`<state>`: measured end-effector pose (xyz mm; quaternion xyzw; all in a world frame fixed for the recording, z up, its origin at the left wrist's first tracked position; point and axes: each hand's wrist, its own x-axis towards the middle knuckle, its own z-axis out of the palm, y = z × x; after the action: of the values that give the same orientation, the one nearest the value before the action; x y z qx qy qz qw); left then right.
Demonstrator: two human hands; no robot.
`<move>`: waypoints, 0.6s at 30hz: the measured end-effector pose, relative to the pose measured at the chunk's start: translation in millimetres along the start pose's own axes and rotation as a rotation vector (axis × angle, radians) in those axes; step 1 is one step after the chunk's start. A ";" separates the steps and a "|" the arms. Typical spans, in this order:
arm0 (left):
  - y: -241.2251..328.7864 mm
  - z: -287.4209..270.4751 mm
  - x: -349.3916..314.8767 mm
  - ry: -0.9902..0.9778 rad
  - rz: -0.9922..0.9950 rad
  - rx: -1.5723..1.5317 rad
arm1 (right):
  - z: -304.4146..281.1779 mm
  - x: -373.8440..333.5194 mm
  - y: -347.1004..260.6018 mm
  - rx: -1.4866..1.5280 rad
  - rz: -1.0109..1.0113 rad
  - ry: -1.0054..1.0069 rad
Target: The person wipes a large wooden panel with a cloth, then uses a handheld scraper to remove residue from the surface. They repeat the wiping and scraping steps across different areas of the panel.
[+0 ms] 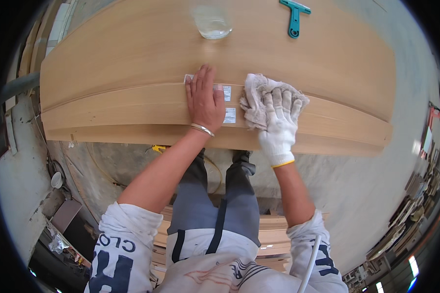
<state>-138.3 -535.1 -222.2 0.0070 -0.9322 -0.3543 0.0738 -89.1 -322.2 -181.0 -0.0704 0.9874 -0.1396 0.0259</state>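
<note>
Long wood-coloured boards (pixel 132 105) lie across in front of me, stacked with their near edges stepped. My left hand (pixel 206 105), bare and with a bangle at the wrist, rests flat on them, fingers stretched out. It partly covers a small white label (pixel 227 93); a second label (pixel 230 115) shows just nearer to me. To its right, my right hand (pixel 280 122) wears a white knitted glove and presses a greyish-white cloth (pixel 253 100) onto the boards. Its fingers lie over the crumpled cloth, holding it.
Farther up the top board (pixel 107 53) stands a clear container (pixel 213 27) with see-through liquid. A teal scraper (pixel 294 22) lies to its right. Below the near edge, a yellow tool (pixel 159 148) and a hose are on the floor. More boards (pixel 274 236) are stacked by my legs.
</note>
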 end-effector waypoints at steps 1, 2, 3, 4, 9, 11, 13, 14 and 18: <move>-5.9 -8.9 -2.2 0.068 -0.049 -0.209 | -6.0 3.3 15.7 -0.039 -0.089 -0.072; -13.2 -18.1 -5.2 0.133 -0.094 -0.425 | -10.8 0.4 43.9 -0.122 -0.152 -0.065; -18.2 -34.9 -0.7 0.143 -0.095 -0.339 | -19.8 -7.8 77.0 -0.093 -0.034 0.050; -40.4 -62.2 -4.1 0.172 -0.128 -0.261 | -32.0 -5.5 97.7 -0.032 0.033 0.067; -150.4 -137.9 -43.3 0.077 -0.070 0.363 | -44.6 6.1 88.7 -0.066 0.242 0.151; -150.6 -132.7 -46.8 0.052 -0.056 0.425 | -6.7 25.8 11.0 -0.156 0.085 0.103; -150.9 -133.8 -52.6 0.006 -0.053 0.429 | 25.0 38.4 -52.6 -0.038 -0.088 0.076; -153.9 -135.5 -53.0 -0.013 -0.054 0.399 | 31.8 51.3 -74.1 0.037 -0.154 0.038; -171.0 -158.7 -63.8 -0.127 -0.061 0.199 | 26.4 62.8 -132.3 0.641 -0.041 -0.088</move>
<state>-59.3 -763.6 -226.7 0.0202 -0.9649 -0.2620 0.0027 -131.9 -464.4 -171.4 -0.0844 0.8894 -0.4409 0.0868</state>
